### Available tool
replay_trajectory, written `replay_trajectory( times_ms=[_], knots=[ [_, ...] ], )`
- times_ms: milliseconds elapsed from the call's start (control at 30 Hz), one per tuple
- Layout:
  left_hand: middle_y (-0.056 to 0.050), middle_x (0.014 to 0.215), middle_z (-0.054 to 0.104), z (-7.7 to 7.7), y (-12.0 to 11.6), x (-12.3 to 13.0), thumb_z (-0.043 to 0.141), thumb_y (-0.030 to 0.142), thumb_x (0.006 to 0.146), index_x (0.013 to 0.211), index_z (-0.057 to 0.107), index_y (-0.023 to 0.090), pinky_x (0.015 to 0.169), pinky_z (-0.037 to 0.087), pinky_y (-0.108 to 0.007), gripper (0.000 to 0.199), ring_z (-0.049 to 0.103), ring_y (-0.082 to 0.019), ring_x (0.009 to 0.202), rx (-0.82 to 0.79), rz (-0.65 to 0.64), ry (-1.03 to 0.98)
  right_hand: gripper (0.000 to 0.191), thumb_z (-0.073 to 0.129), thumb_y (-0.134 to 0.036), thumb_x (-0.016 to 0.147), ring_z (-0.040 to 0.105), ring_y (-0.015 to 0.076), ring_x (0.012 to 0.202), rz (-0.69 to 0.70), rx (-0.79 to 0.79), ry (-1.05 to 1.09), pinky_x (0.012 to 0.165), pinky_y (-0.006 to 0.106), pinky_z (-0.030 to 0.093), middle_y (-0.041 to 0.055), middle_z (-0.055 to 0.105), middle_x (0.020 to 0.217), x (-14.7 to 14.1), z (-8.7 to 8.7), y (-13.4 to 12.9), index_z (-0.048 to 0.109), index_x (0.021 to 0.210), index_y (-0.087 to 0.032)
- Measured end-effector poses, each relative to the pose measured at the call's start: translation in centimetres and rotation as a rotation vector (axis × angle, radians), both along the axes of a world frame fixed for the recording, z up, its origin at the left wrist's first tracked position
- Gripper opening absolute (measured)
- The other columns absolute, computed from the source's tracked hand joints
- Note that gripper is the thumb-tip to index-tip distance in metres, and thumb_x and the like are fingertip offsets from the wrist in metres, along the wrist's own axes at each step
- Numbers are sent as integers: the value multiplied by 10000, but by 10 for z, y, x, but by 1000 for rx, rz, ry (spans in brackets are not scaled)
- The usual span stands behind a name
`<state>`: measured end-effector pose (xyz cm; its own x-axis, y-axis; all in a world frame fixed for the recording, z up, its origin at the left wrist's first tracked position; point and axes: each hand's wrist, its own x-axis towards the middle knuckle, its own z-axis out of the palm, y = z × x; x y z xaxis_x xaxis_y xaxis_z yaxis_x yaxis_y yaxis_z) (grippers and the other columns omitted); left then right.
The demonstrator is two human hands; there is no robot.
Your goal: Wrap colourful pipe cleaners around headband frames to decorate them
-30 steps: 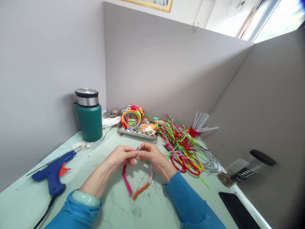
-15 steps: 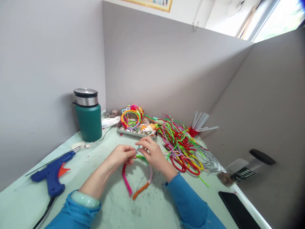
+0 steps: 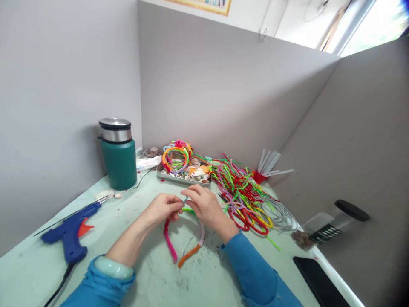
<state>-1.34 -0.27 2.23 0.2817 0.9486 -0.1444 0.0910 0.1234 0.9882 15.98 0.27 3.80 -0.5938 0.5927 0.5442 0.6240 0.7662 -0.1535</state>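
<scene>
My left hand (image 3: 164,208) pinches a short light-blue pipe cleaner (image 3: 185,199) between thumb and fingertips. My right hand (image 3: 204,204) is closed on the same piece from the other side, so most of it is hidden. Just below both hands, a headband (image 3: 171,246) wrapped in pink, green, lilac and orange fuzzy pipe cleaner lies on the table, its two ends pointing toward me. My hands cover part of its curved top.
At left lie a blue glue gun (image 3: 72,232) and a green bottle (image 3: 119,164). Behind my hands stand a metal tray (image 3: 183,181) of shells and wrapped hoops, a pipe cleaner heap (image 3: 236,183) and red-handled scissors (image 3: 255,226). A black phone (image 3: 319,281) lies at right.
The fingers of my right hand have drawn slightly closer together around the light-blue pipe cleaner. My left hand stays nearly still, and the headband has not moved.
</scene>
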Motion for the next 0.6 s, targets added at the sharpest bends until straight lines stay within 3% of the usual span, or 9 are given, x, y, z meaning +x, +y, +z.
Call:
replay_trajectory(
  times_ms=[400,600],
  knots=[
    [-6,498,588,1,-1,0,662,353,589,581,601,125,430,355,-209,236,498,-99,409,3,12,61,151,469,-205,870,502,155,837,28,84,-98,724,280,323,58,576,939,1,0,1,606,933,-220],
    [-23,565,625,4,-3,-2,683,403,588,680,635,117,450,391,-222,304,504,-98,427,-73,-12,-6,144,441,-217,887,496,144,818,25,70,-70,718,270,315,49,578,918,1,-4,4,575,845,-189]
  ],
)
